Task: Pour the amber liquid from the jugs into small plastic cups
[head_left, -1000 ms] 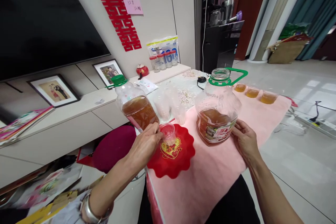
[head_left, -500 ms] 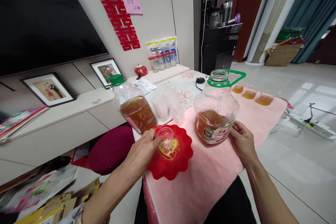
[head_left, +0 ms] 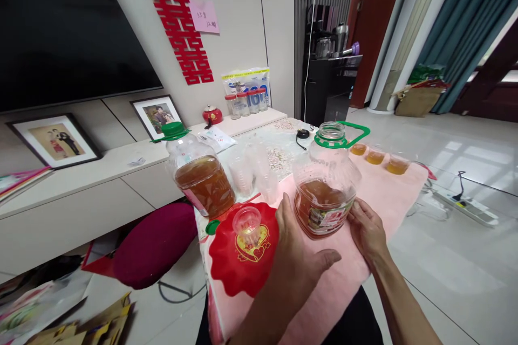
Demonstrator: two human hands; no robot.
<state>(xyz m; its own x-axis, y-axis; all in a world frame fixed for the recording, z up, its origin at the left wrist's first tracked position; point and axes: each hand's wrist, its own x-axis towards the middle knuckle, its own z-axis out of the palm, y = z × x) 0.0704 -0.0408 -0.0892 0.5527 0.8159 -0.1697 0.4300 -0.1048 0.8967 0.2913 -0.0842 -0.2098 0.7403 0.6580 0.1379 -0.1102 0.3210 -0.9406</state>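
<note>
A clear plastic jug (head_left: 324, 210) with a green handle stands uncapped on the pink cloth, partly full of amber liquid. My right hand (head_left: 367, 228) is curled against its lower right side, some fingertips hidden behind it. Just left of the jug, my left hand (head_left: 301, 253) is open and empty, its thumb spread from the fingers. A small clear plastic cup (head_left: 247, 225) sits on a scalloped red plate (head_left: 226, 259), partly behind my left forearm. Beside the plate lies a green cap (head_left: 212, 227).
A second, capped jug (head_left: 204, 183) of amber liquid stands at the left. Stacked clear cups (head_left: 259, 170) are behind the plate. Three filled cups (head_left: 375, 157) stand at the table's far right. A maroon stool (head_left: 156, 245) is left of the table.
My left hand has let go of the small cup, leaving it on the red plate, and moved right towards the jug. My right hand stays at the jug. The view has shifted slightly.
</note>
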